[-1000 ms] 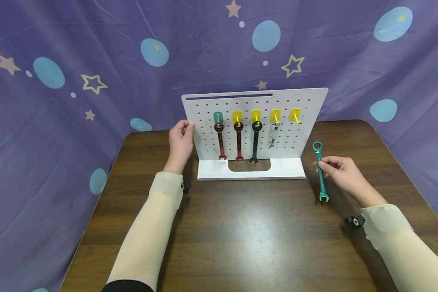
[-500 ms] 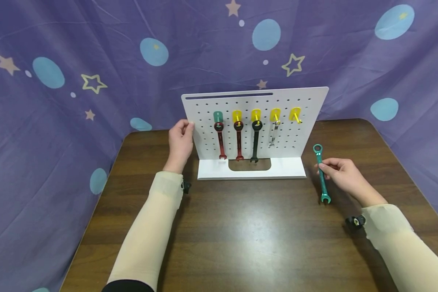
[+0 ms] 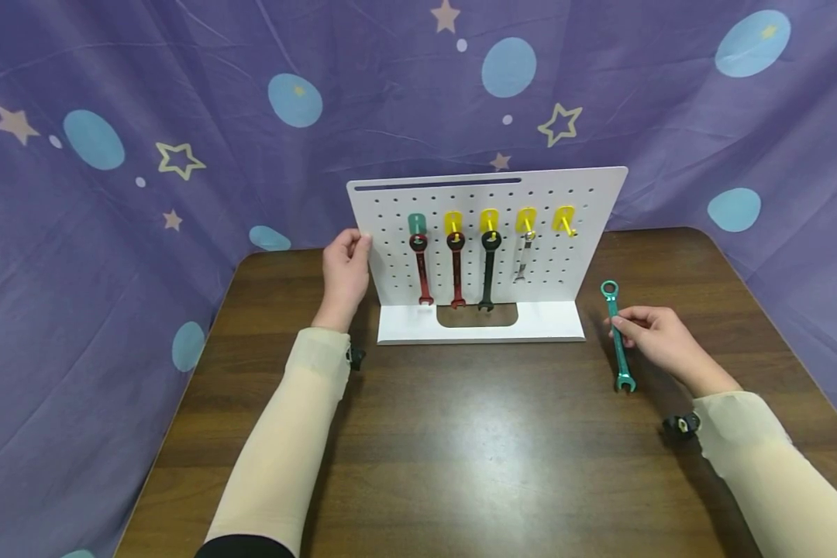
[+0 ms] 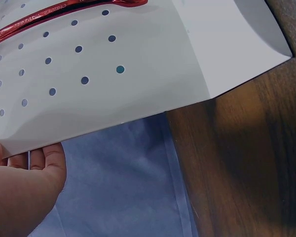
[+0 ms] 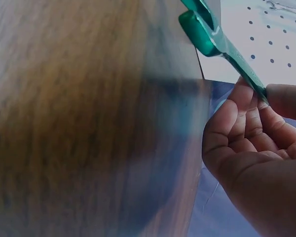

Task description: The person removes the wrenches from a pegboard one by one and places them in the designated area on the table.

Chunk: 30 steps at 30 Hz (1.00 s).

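My right hand (image 3: pixel 659 337) pinches a green combination wrench (image 3: pixel 621 353) near its middle, to the right of the white pegboard (image 3: pixel 404 271). The ring end points away and the open jaw end toward me; in the right wrist view the wrench (image 5: pixel 241 64) runs up from between thumb and fingers. My left hand (image 3: pixel 345 271) grips the pegboard's left edge, thumb in front and fingers behind, as the left wrist view shows of that hand (image 4: pixel 29 187). Two red wrenches (image 3: pixel 422 271), a black wrench (image 3: pixel 488 271) and a small silver wrench (image 3: pixel 524 256) hang on the board's hooks.
The rightmost yellow hook (image 3: pixel 565 221) carries nothing; a green hook (image 3: pixel 416 225) is at the far left of the row. The board's base (image 3: pixel 408 329) stands on a brown wooden table (image 3: pixel 460 457). A purple patterned curtain (image 3: pixel 390 93) hangs behind.
My right hand has lowered the green wrench slightly toward me and to the right, still pinching it. The left hand stays on the board's edge.
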Motion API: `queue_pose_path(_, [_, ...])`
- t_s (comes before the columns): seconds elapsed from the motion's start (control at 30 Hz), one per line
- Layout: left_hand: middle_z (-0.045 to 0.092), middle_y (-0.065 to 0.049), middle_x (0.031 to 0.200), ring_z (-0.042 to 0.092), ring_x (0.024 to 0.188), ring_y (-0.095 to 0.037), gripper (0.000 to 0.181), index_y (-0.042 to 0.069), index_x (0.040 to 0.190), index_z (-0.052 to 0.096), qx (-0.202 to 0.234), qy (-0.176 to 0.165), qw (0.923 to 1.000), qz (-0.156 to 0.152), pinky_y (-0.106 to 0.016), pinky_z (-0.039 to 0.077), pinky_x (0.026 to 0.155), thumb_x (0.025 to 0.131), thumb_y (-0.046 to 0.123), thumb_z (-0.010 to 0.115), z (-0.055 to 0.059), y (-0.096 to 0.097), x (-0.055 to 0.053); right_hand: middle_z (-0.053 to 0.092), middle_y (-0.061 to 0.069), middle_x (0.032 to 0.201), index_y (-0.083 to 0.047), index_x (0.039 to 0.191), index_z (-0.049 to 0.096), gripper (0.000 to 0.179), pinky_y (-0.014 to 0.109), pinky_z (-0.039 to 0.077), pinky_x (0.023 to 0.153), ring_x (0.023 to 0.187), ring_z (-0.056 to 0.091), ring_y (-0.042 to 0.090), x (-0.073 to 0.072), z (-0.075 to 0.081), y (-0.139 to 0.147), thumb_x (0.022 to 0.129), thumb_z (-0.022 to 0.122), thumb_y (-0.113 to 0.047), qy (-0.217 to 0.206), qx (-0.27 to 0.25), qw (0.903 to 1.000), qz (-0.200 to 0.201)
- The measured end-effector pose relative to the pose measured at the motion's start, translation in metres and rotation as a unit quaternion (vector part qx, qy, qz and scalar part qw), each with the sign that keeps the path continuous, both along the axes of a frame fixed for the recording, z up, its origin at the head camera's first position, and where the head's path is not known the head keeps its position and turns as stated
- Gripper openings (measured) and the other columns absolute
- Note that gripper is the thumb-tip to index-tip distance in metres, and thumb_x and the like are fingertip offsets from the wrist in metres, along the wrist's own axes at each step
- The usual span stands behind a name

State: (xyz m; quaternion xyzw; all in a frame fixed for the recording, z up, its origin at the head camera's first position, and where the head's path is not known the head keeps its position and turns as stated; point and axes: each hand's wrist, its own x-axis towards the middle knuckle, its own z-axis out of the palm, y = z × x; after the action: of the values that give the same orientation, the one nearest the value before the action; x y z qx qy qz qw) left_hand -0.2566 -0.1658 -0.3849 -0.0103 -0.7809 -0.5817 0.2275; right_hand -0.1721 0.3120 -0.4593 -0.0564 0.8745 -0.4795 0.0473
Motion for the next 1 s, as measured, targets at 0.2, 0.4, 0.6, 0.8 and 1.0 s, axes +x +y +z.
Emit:
queue_pose_path(0.2, [0.041,-0.003,0.068,0.038,0.062,-0.012,0.017,-0.009,0.095,0.065,0.001,-0.005,1.0000,-0.002,-0.026,0.031,0.058,0.103,0.005,0.060,0.0001,-0.0001,0.0003,0.070,0.023,0.108,0.012,0.117,0.065,0.036,0.027,0.053,0.067,0.079,0.062,0.015,0.0001,-0.0002,0.0001,0.108,0.053,-0.020,-0.013,0.013,0.9998,-0.005])
queue_pose_path(0.4, [0.041,-0.003,0.067,0.038,0.062,-0.012,0.017,-0.009,0.095,0.065,0.002,-0.007,1.0000,-0.001,-0.026,0.031,0.058,0.103,0.005,0.060,0.0008,0.0004,0.0010,0.070,0.022,0.107,0.012,0.117,0.066,0.038,0.028,0.052,0.067,0.078,0.061,0.016,0.0021,0.0020,-0.0019,0.108,0.054,-0.023,-0.021,0.021,0.9996,-0.006])
queue_pose_path(0.6, [0.041,-0.003,0.067,0.038,0.062,-0.013,0.017,-0.009,0.095,0.065,0.002,-0.004,1.0000,-0.002,-0.026,0.031,0.058,0.103,0.005,0.060,0.0006,0.0003,0.0014,0.070,0.021,0.105,0.012,0.116,0.066,0.038,0.028,0.051,0.066,0.076,0.060,0.017,0.0026,0.0017,-0.0020,0.108,0.054,-0.023,-0.017,0.036,0.9992,-0.007])
queue_pose_path(0.8, [0.041,-0.003,0.067,0.038,0.062,-0.013,0.016,-0.009,0.095,0.065,0.004,-0.004,1.0000,-0.002,-0.026,0.031,0.057,0.103,0.005,0.060,-0.0007,-0.0005,0.0005,0.071,0.020,0.103,0.012,0.116,0.066,0.038,0.027,0.052,0.066,0.077,0.061,0.017,0.0017,0.0012,-0.0021,0.108,0.053,-0.023,-0.017,0.043,0.9989,-0.004])
queue_pose_path(1.0, [0.041,-0.003,0.067,0.038,0.061,-0.012,0.017,-0.009,0.095,0.065,0.005,-0.001,1.0000,-0.004,-0.026,0.031,0.057,0.103,0.005,0.060,-0.0007,-0.0006,0.0001,0.071,0.018,0.099,0.012,0.117,0.066,0.038,0.026,0.051,0.065,0.077,0.061,0.017,0.0018,-0.0001,-0.0022,0.108,0.053,-0.022,-0.022,0.049,0.9986,-0.003])
